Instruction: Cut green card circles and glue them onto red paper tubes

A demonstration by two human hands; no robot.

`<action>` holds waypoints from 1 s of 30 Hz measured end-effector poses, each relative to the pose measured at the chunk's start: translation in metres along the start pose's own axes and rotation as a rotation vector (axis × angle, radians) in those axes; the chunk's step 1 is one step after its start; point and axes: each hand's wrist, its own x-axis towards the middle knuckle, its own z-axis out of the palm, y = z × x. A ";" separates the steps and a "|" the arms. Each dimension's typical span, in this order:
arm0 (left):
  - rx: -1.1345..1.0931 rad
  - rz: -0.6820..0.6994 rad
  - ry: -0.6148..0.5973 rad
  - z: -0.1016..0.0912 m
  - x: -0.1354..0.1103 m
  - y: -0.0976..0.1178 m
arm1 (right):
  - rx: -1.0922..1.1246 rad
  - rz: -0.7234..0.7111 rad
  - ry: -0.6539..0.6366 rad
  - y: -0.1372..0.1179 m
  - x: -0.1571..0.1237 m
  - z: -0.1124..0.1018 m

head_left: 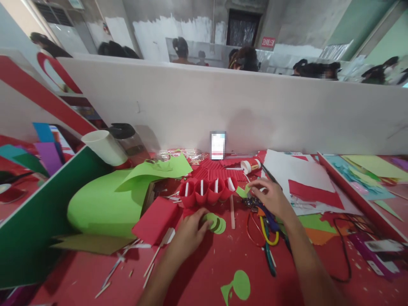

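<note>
Fig. 1. Head view of a red craft table (204, 276), as I read it from my remote station.

(a) The left hand (190, 233) is half closed. Its thumb and forefinger sit on the near edge of the green paper discs (216, 223), which lie flat at its 2 o'clock, touching the fingertips. I cannot tell whether the discs are pinched or only pressed down.

(b) The right hand (271, 198) is arched with its fingers bent down. The tips meet a small green scrap (241, 191) at its 9 o'clock, and a dark object lies under them. I cannot tell what the hand grips. The left hand is the nearer to the discs, and the right hand stands at their 2 o'clock, apart.

(c) The row of red paper cups (207, 192), each holding a white strip, lies at the discs' 12 o'clock. Its long axis runs 9 to 3 o'clock.

(d) The scissors (267, 229) lie at the right hand's 6 o'clock, pointing roughly 12 to 6.

(e) Writing: the glue stick (250, 165) carries a label and the red wall sign (268, 41) carries characters, both too small to read. The phone (218, 145) screen is blurred.
</note>
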 end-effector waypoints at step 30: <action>-0.646 0.026 -0.053 0.009 0.001 0.002 | 0.568 0.249 -0.207 -0.040 -0.057 0.096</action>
